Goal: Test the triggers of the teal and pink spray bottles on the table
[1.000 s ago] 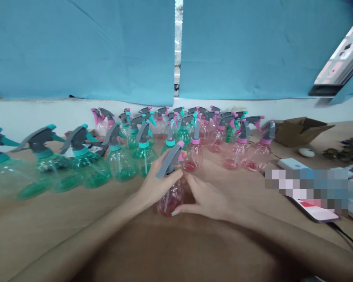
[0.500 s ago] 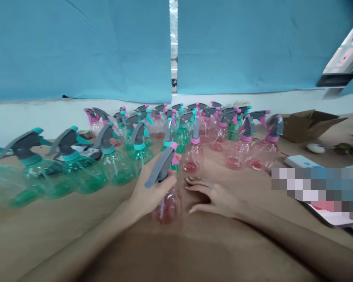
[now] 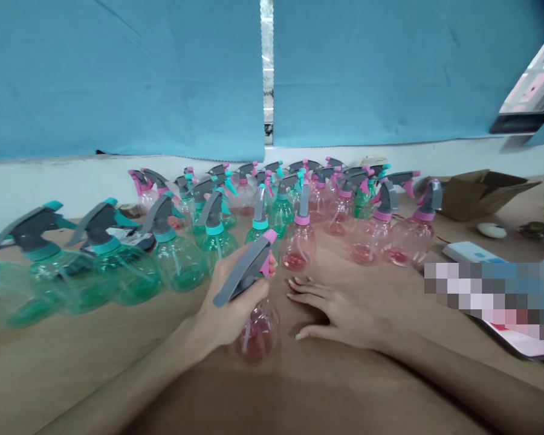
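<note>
My left hand (image 3: 233, 299) is wrapped round the neck of a pink spray bottle (image 3: 256, 338), just below its grey trigger head. Its nozzle points away from me, and a little pink liquid lies in the bottom. Flat on the table (image 3: 326, 386) to the right of it rests my right hand (image 3: 333, 308), fingers spread, touching no bottle. Beyond my hands stands another pink spray bottle (image 3: 298, 248), with a green spray bottle (image 3: 220, 241) to its left. More pink ones stand to the right, such as a pink spray bottle (image 3: 408, 238) near the row's end.
Several green spray bottles, including a nearer green bottle (image 3: 133, 278), line the left side. Mixed pink and green bottles crowd the back by the wall. On the right are an open cardboard box (image 3: 476, 196), a white mouse (image 3: 492, 230), a white-blue box (image 3: 474, 252) and a partly blurred-out device.
The pink bottle in my left hand has come slightly nearer to me. My right hand stays flat on the table; the whole view has shifted a little.
</note>
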The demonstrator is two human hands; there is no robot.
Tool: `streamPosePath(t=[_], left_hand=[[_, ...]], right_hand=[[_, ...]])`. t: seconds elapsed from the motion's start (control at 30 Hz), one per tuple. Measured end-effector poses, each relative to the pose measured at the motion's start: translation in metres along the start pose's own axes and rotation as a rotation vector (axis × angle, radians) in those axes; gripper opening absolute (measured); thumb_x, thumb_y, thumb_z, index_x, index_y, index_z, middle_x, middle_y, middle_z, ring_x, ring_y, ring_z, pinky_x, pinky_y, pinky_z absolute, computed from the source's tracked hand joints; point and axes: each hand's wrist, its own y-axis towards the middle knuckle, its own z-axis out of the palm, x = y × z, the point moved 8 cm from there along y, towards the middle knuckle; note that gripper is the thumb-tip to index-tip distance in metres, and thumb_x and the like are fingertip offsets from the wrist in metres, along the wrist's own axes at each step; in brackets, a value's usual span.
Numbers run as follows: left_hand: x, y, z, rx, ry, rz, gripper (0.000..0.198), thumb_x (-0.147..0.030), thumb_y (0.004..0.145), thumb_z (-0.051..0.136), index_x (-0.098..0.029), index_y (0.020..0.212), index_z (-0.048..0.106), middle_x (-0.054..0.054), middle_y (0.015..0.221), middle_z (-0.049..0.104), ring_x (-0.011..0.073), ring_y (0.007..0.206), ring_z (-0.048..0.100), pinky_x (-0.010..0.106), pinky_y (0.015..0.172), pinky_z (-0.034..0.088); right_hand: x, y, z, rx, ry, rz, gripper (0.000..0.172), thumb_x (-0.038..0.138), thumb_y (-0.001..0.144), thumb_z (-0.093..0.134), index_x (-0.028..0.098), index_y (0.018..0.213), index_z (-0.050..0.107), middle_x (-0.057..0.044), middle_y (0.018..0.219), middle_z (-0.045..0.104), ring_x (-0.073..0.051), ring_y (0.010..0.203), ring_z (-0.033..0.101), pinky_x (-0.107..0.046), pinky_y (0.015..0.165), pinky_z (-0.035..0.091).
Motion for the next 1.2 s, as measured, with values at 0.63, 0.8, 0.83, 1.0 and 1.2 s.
streamPosePath(t=[0.63, 0.8, 0.83, 1.0, 1.2], left_hand=[[0.0068, 0.0006, -0.0011, -0.103, 0.034, -0.055, 0.018, -0.022, 0.071, 0.05, -0.025, 0.087, 0.056, -0.005, 0.06, 0.048, 0.0141, 0.056, 0.049, 0.025, 0.053, 0.043], [0.0035, 0.001, -0.0023, -0.12, 0.067, -0.037, 0.014, -0.023, 0.07, 0.051, -0.025, 0.083, 0.055, -0.004, 0.063, 0.049, 0.0146, 0.057, 0.05, 0.025, 0.053, 0.043], [0.0028, 0.001, -0.0023, -0.121, 0.069, -0.03, 0.015, -0.023, 0.07, 0.051, -0.025, 0.084, 0.055, -0.004, 0.064, 0.05, 0.0147, 0.057, 0.05, 0.025, 0.053, 0.043], [0.0027, 0.0007, -0.0017, -0.116, 0.063, -0.027, 0.011, -0.023, 0.071, 0.05, -0.025, 0.081, 0.053, -0.004, 0.063, 0.047, 0.0143, 0.056, 0.048, 0.025, 0.052, 0.042], [0.0071, 0.0008, -0.001, -0.11, 0.055, -0.043, 0.006, -0.023, 0.072, 0.05, -0.025, 0.078, 0.051, -0.004, 0.061, 0.045, 0.0136, 0.055, 0.046, 0.024, 0.052, 0.04]], right_hand=[[0.0, -0.0018, 0.0013, 0.024, -0.053, 0.011, 0.066, 0.059, 0.084, 0.047, 0.019, 0.136, 0.041, -0.008, 0.144, 0.036, -0.023, 0.133, 0.032, -0.043, 0.111, 0.025], [-0.0002, -0.0025, 0.0007, 0.02, -0.043, 0.02, 0.064, 0.059, 0.084, 0.047, 0.022, 0.136, 0.041, -0.007, 0.144, 0.037, -0.023, 0.133, 0.031, -0.044, 0.11, 0.026], [0.0001, -0.0025, 0.0006, 0.021, -0.043, 0.021, 0.063, 0.059, 0.085, 0.046, 0.022, 0.136, 0.041, -0.006, 0.144, 0.036, -0.023, 0.133, 0.031, -0.044, 0.11, 0.026], [0.0012, -0.0021, 0.0009, 0.041, -0.06, 0.032, 0.065, 0.06, 0.085, 0.045, 0.02, 0.136, 0.042, -0.007, 0.145, 0.035, -0.022, 0.134, 0.03, -0.043, 0.111, 0.025], [0.0029, -0.002, -0.0001, 0.036, -0.054, 0.02, 0.064, 0.059, 0.085, 0.045, 0.02, 0.136, 0.042, -0.007, 0.144, 0.035, -0.022, 0.134, 0.03, -0.044, 0.111, 0.024]])
